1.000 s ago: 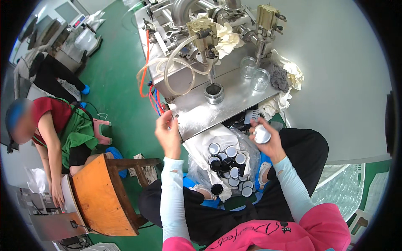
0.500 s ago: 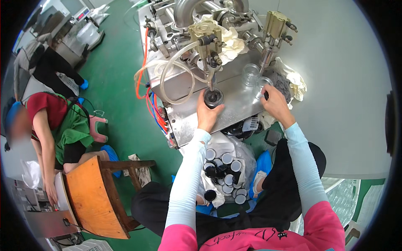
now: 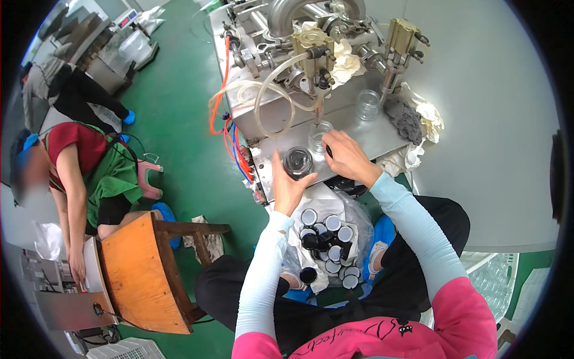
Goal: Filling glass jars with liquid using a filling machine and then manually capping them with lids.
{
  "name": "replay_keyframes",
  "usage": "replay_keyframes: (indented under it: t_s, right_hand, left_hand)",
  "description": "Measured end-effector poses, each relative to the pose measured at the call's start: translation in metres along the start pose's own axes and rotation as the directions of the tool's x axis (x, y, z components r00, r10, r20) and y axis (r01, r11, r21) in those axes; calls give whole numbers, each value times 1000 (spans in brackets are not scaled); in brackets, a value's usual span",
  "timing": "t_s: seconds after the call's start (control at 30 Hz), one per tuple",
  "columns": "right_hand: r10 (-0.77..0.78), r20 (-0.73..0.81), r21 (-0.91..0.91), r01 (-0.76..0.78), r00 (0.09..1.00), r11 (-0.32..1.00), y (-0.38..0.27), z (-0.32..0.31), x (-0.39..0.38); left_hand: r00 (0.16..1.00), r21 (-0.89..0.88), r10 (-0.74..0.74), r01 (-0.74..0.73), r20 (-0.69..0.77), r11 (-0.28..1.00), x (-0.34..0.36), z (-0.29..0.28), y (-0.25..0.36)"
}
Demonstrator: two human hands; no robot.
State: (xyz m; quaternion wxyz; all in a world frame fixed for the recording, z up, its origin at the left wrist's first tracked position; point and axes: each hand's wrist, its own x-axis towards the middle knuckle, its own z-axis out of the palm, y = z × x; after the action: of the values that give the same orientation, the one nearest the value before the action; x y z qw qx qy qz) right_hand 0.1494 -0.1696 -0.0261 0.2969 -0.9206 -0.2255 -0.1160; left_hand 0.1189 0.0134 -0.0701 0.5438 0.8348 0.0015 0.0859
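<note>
In the middle of the picture, the person's left hand (image 3: 289,186) holds a small round glass jar (image 3: 298,161). The fingers curl around the jar from below and from the side, so they are grasping it. The jar looks dark inside and sits just over the front edge of the shiny metal machine table (image 3: 365,134).

The right hand (image 3: 348,158) is just to the right of that jar. It rests on the metal table, with the fingers bent down near a second clear jar (image 3: 318,136). That jar stands right under a thin metal nozzle (image 3: 318,110) of the filling machine (image 3: 299,36). I cannot tell if the right fingers grip anything; they seem to touch something small and dark beside the clear jar.

Another empty clear jar (image 3: 368,105) stands farther back, toward the upper right, under a second nozzle. Beside it lie a grey cloth (image 3: 403,116) and some white rags (image 3: 430,116).

Clear hoses (image 3: 266,102) and an orange hose (image 3: 220,90) loop off the machine at upper centre.

Below the hands, on the person's lap, sits a plastic bag of small jars (image 3: 326,239) with black and white tops.

At the left, another person in a red shirt and green apron (image 3: 89,167) bends beside a wooden stool (image 3: 140,272) on the green floor (image 3: 173,107).
</note>
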Motion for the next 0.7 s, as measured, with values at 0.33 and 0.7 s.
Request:
replay_keyframes:
  t_s: [0.33,0.7]
  right_hand:
    - [-18,15,87,17,1000,996,-5,-8,-1]
    - [355,178,559,-391,918,731,-28,-49,-115]
  left_hand:
    - [934,-95,-273,258,-231,961,-3,-97,-95]
    - [795,-645,-491,589,356,487,3,-95,-129]
